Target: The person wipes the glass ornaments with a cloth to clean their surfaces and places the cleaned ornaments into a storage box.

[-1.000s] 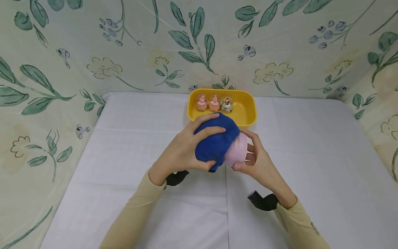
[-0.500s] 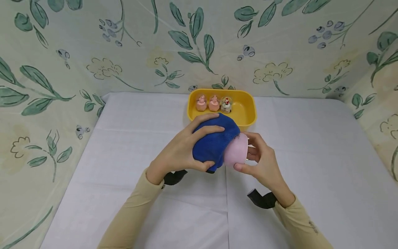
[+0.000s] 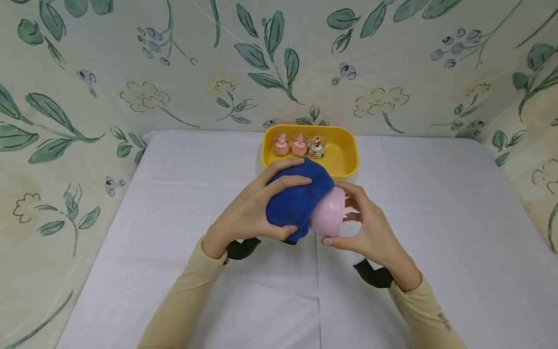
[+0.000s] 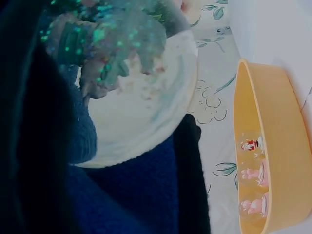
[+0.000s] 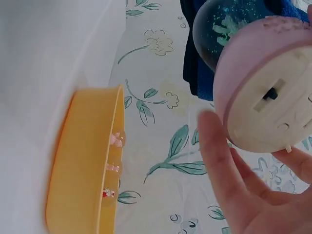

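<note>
Between the hands is a glitter snow globe, tilted on its side, with a pink base [image 3: 328,213] pointing right. Its clear dome [image 5: 209,36] shows glitter and small shapes inside in the wrist views. A blue cloth [image 3: 296,198] covers the dome in the head view. My left hand [image 3: 246,211] grips the cloth around the dome, fingers spread over the top and thumb below. My right hand [image 3: 372,230] holds the pink base between thumb and fingers. The cream underside [image 5: 273,102] with a small black switch faces the right wrist camera.
A yellow tray [image 3: 344,157] stands behind the hands at the table's back. Along its left side sit two small pink figures [image 3: 290,144] and one white-and-red figure [image 3: 317,147] under clear domes. A white cloth [image 3: 174,194] covers the table, with a floral curtain [image 3: 174,63] behind.
The base has turned within the cloth; lettering seen on it a second ago is out of the head view. Both hands and the globe have shifted slightly left, and the right fingers have moved their hold.
</note>
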### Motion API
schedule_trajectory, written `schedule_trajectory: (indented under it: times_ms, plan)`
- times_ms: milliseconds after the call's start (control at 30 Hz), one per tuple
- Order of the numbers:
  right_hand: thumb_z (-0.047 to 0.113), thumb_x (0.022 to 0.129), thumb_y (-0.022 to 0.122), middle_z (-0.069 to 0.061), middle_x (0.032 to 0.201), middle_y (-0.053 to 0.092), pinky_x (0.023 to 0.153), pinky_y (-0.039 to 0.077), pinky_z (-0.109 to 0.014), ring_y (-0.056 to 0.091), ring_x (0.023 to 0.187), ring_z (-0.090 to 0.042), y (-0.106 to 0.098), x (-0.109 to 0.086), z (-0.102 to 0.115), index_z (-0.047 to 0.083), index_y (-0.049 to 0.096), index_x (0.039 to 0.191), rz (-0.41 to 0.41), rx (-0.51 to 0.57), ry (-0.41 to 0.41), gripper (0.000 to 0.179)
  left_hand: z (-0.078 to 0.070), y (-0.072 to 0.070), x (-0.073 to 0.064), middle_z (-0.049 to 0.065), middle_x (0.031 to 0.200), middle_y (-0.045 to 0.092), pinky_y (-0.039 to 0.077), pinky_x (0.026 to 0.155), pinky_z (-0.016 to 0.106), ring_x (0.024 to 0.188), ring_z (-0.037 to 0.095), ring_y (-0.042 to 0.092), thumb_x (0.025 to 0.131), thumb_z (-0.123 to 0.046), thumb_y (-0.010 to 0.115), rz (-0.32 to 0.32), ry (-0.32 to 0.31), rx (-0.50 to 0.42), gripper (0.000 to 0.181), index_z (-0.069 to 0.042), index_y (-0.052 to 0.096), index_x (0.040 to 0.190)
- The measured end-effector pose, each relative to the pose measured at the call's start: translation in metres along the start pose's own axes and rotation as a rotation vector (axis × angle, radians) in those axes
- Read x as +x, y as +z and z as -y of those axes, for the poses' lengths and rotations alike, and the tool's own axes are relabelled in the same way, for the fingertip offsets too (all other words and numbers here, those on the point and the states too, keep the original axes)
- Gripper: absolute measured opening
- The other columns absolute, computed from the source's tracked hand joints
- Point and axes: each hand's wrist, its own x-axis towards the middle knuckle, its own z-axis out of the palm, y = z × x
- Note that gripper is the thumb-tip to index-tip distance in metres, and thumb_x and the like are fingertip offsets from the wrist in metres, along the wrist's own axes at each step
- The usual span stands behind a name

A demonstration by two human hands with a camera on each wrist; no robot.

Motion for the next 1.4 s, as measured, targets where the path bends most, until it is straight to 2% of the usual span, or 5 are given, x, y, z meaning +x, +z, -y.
schedule_trajectory:
  times_ms: [267,433,700,933,1400]
  plan:
    - [0.015,0.062,0.090,-0.007,0.127,0.054,0.077,0.051,-0.019,0.057,0.092,-0.019,0.005,0.003,-0.002,0.005,0.045,0.134,-0.122,0.025,-0.057,0.086,-0.001,0.003,0.000,0.003,0.150,0.026,0.045,0.095,0.045,0.129,0.027,0.037,0.070,-0.037,0.080,-0.019,0.018,0.031,0.076,-0.023,0.045,0.135]
    - [-0.002,0.069,0.076,-0.014,0.120,0.055,0.073,0.054,-0.024,0.062,0.089,-0.016,0.015,0.001,0.000,-0.002,0.046,0.129,-0.165,0.258,0.129,0.067,-0.003,0.006,0.001,0.003,0.150,0.027,0.044,0.096,0.045,0.130,0.026,0.036,0.070,-0.039,0.080,-0.036,0.015,0.106,0.075,-0.023,0.046,0.134]
    - [0.023,0.082,0.053,-0.011,0.100,0.061,0.068,0.052,-0.027,0.061,0.080,-0.016,0.022,0.003,0.000,-0.003,0.048,0.119,-0.182,0.477,0.437,0.045,-0.002,0.012,0.001,0.004,0.151,0.026,0.045,0.096,0.046,0.132,0.027,0.034,0.069,-0.041,0.082,-0.086,0.044,0.201,0.076,-0.024,0.047,0.134]
    - [0.033,0.088,0.046,-0.008,0.106,0.058,0.071,0.053,-0.026,0.060,0.084,-0.015,0.028,0.001,-0.001,-0.004,0.043,0.126,-0.173,0.706,0.451,0.053,0.003,0.015,0.001,0.004,0.153,0.024,0.043,0.097,0.047,0.135,0.029,0.031,0.066,-0.039,0.083,-0.189,0.045,0.212,0.080,-0.026,0.043,0.134]
    - [0.033,0.092,0.043,-0.014,0.129,0.042,0.087,0.050,-0.029,0.058,0.101,-0.019,0.031,-0.004,0.006,0.004,0.025,0.142,-0.138,0.837,0.500,0.061,0.011,0.015,0.002,0.007,0.152,0.021,0.041,0.100,0.047,0.136,0.031,0.029,0.064,-0.025,0.087,-0.293,0.044,0.111,0.085,-0.024,0.039,0.134]
